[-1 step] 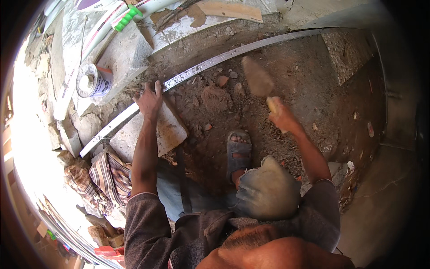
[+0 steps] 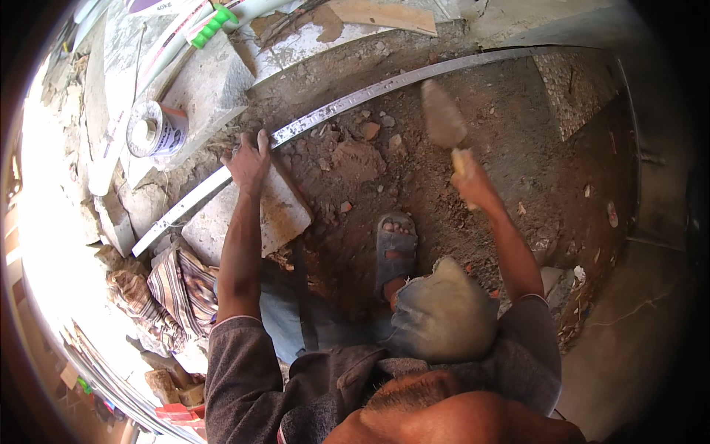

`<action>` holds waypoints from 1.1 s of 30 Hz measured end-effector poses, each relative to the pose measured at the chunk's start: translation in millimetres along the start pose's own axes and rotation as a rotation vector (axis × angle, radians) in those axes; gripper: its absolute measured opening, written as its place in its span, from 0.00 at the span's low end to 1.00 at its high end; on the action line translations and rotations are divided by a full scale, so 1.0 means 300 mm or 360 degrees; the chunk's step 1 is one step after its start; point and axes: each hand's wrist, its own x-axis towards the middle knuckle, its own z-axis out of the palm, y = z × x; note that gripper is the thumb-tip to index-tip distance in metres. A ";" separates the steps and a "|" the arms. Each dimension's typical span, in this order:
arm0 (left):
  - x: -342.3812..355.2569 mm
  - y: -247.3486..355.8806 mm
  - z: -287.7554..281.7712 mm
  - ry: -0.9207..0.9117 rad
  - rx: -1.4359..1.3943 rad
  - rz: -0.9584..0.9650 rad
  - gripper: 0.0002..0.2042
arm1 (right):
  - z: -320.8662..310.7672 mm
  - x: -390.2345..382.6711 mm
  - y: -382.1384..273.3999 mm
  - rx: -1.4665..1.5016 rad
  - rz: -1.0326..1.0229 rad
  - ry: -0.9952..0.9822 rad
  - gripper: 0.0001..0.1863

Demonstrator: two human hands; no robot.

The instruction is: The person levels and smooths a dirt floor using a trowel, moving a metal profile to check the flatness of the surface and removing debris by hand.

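Observation:
With my left hand point(image 2: 246, 163), fingers bent over it, I hold a long pale metal straightedge point(image 2: 347, 100), which lies diagonally across the dirt. A square pale slab point(image 2: 270, 218) sits below that hand. My right hand point(image 2: 473, 181) grips the yellow handle of a trowel point(image 2: 444, 115), whose dusty, blurred blade points up toward the straightedge over loose soil and rubble point(image 2: 359, 159). My sandalled foot point(image 2: 396, 251) rests on the dirt between my arms.
A round can point(image 2: 155, 129), white pipes point(image 2: 170, 52), a green-handled tool point(image 2: 212, 26) and boards point(image 2: 381, 18) lie along the upper left. Striped cloth point(image 2: 181, 288) is bunched at left. A textured piece point(image 2: 555, 89) lies upper right, beside a smooth grey surface point(image 2: 654, 222) along the right.
My right hand and the trowel have moved slightly to the right, and the blade's tip is higher. My left hand is nearly in the same place on the straightedge.

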 end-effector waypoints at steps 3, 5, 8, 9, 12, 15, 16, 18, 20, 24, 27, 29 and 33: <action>-0.004 0.019 0.004 -0.0085 -0.0049 -0.0009 0.29 | 0.044 0.075 -0.018 0.0136 0.0309 -0.0116 0.31; 0.002 0.008 0.001 -0.0081 -0.0070 -0.0005 0.29 | 0.231 0.007 -0.119 -0.0083 0.0075 -0.0467 0.31; 0.001 -0.008 0.007 -0.0071 -0.0043 -0.0004 0.28 | 0.262 -0.011 -0.003 -0.0407 -0.0234 -0.0431 0.30; 0.008 -0.023 0.002 -0.0055 -0.0008 -0.0013 0.28 | 0.230 -0.042 0.013 -0.0477 -0.0354 -0.0431 0.30; 0.001 -0.028 0.003 -0.0059 0.0019 0.0004 0.28 | 0.141 -0.047 0.145 -0.0481 -0.0401 -0.0165 0.30; 0.001 -0.029 0.008 -0.0055 -0.0013 -0.0006 0.28 | 0.036 0.086 0.147 0.0040 0.0206 0.0302 0.29; 0.003 -0.004 0.009 -0.0069 -0.0047 0.0006 0.28 | -0.027 0.205 0.209 0.0429 0.0329 0.0319 0.28; -0.002 0.025 0.011 -0.0098 -0.0080 0.0014 0.28 | -0.079 0.371 0.227 0.0825 0.0454 0.0329 0.26; 0.011 0.026 -0.004 -0.0084 -0.0061 0.0020 0.29 | 0.051 0.402 0.081 0.0813 0.0285 0.0167 0.26; 0.019 -0.042 -0.004 -0.0102 0.0019 -0.0079 0.30 | 0.193 0.149 0.042 -0.0140 -0.0462 -0.0280 0.29; 0.007 -0.021 0.003 -0.0147 0.0029 -0.0075 0.30 | 0.108 0.114 0.060 -0.0020 -0.0082 -0.0025 0.28; 0.006 -0.007 0.011 -0.0120 0.0011 -0.0035 0.29 | 0.017 0.220 0.127 0.0336 0.0346 0.0189 0.28; 0.001 0.020 0.023 -0.0044 -0.0044 0.0009 0.29 | 0.004 0.425 0.105 0.0378 0.0418 0.0167 0.30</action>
